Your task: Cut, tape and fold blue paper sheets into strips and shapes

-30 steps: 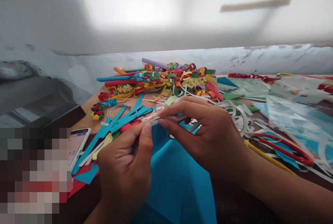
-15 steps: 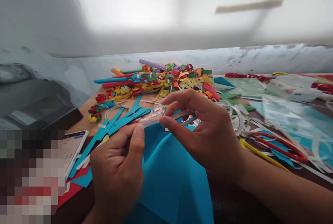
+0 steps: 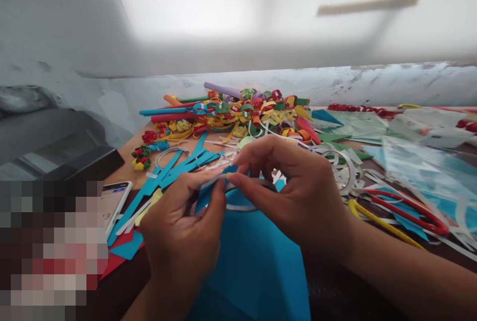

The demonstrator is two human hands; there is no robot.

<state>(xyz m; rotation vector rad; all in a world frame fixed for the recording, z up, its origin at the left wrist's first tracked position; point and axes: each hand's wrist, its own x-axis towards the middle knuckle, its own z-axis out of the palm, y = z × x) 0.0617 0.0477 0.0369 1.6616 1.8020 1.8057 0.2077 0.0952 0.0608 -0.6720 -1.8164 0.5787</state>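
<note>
My left hand (image 3: 186, 234) is closed, its thumb and forefinger pinching the top edge of a blue sheet of paper (image 3: 261, 256). A thin whitish strip of tape (image 3: 212, 181) runs along that edge between my two hands. Thumb and fingertips of my right hand (image 3: 294, 192) pinch together at the strip, almost touching my left thumb. From beneath the right fingers shows the pale rim of a tape roll (image 3: 242, 207), the rest of it covered by the hand. The paper hangs down below both hands.
Blue paper strips (image 3: 179, 169) and a phone (image 3: 118, 206) lie at left. Colourful paper chains (image 3: 246, 110) are piled at the back. On the right are another tape roll (image 3: 348, 169), red-handled scissors (image 3: 413, 206), a yellow handle (image 3: 387, 226) and plastic-wrapped paper (image 3: 428, 172).
My left hand has moved right and up, close to my right fingertips. The stretch of tape between the hands is shorter, and the paper's edge has folded up between them.
</note>
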